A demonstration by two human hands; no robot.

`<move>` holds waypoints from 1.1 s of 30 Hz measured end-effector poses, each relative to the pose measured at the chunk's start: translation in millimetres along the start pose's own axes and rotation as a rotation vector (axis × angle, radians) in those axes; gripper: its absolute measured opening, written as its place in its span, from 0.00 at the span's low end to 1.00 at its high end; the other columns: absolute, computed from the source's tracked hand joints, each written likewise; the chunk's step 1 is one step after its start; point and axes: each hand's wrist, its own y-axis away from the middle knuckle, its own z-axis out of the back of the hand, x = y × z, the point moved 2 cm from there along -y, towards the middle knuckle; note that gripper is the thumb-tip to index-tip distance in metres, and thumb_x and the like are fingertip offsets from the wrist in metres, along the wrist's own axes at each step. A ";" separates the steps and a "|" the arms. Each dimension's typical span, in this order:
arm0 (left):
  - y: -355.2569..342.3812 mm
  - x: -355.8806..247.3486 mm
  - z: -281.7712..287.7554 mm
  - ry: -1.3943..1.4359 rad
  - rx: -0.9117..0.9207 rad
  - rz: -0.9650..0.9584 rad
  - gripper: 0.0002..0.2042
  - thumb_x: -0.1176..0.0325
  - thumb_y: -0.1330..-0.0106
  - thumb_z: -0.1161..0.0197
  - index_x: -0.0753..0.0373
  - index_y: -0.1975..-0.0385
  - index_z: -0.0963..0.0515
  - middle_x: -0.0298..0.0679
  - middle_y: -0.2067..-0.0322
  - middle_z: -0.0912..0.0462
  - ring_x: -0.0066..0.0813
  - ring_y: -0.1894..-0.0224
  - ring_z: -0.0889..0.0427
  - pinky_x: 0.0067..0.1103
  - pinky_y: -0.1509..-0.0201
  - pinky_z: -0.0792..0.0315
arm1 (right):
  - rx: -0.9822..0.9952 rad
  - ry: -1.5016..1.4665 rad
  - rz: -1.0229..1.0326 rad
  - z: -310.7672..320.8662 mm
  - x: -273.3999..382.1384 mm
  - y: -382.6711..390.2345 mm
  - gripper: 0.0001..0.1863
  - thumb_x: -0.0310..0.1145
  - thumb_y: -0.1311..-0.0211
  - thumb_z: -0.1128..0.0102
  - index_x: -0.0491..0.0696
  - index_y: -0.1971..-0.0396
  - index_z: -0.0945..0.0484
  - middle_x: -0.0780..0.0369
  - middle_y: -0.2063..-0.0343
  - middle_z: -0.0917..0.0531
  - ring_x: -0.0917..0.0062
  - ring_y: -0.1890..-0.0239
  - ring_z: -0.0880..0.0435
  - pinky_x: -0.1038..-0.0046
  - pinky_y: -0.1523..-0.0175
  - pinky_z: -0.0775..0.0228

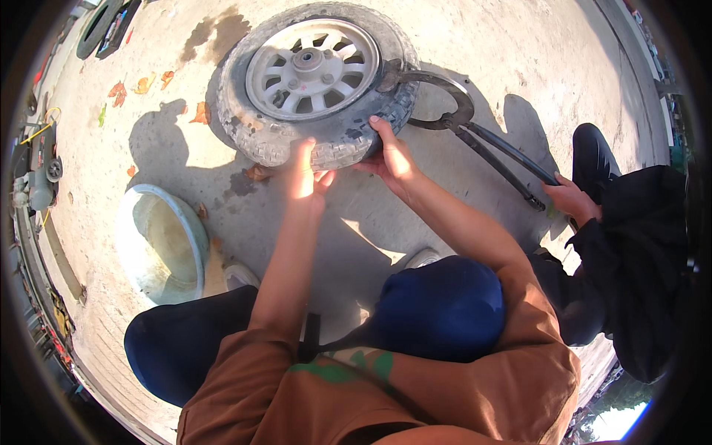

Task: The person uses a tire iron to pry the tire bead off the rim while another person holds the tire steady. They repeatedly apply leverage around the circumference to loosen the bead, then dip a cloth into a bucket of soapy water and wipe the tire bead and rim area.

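Note:
A small wheel with a worn black tyre (334,141) and a grey spoked rim (326,89) is tilted in front of me. My left hand (302,170) grips the tyre's near edge, thumb on the sidewall and fingers underneath. Just right of it, my right hand (391,156) holds the same edge the same way. At the tyre's right side, the jaws of large long-handled tongs (452,119) reach onto the sidewall beside the rim. A co-worker's hand (575,199) at the right holds one tong handle; the other handle hangs apart from it.
A pale green plastic basin (194,230) stands on the concrete ground to my left. Another tyre (96,30) lies at the far left. Dry leaves (144,83) are scattered about. The co-worker's dark shoe (593,152) is close on the right. Machinery (41,182) stands along the left edge.

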 end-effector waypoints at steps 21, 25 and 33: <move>2.7 -6.0 -9.5 0.106 -0.015 -0.030 0.40 0.47 0.49 0.21 0.55 0.36 0.29 0.43 0.38 0.28 0.45 0.37 0.28 0.44 0.33 0.30 | -0.511 1.188 0.471 199.2 -81.6 115.9 0.21 0.34 0.48 0.28 0.44 0.55 0.21 0.54 0.58 0.20 0.58 0.51 0.20 0.60 0.44 0.25; 8.4 -6.8 -13.3 0.079 0.013 -0.038 0.40 0.48 0.48 0.22 0.53 0.35 0.31 0.43 0.35 0.30 0.45 0.34 0.31 0.45 0.32 0.32 | -0.533 1.329 0.384 237.0 -122.6 162.5 0.21 0.33 0.49 0.29 0.46 0.54 0.21 0.53 0.54 0.23 0.56 0.46 0.23 0.59 0.43 0.26; 15.1 -8.7 -18.2 0.144 -0.050 -0.029 0.36 0.48 0.44 0.25 0.55 0.36 0.26 0.43 0.36 0.25 0.49 0.34 0.28 0.50 0.30 0.33 | -0.600 1.357 0.392 261.6 -151.7 164.1 0.21 0.23 0.51 0.34 0.45 0.54 0.27 0.52 0.52 0.29 0.54 0.46 0.24 0.59 0.45 0.24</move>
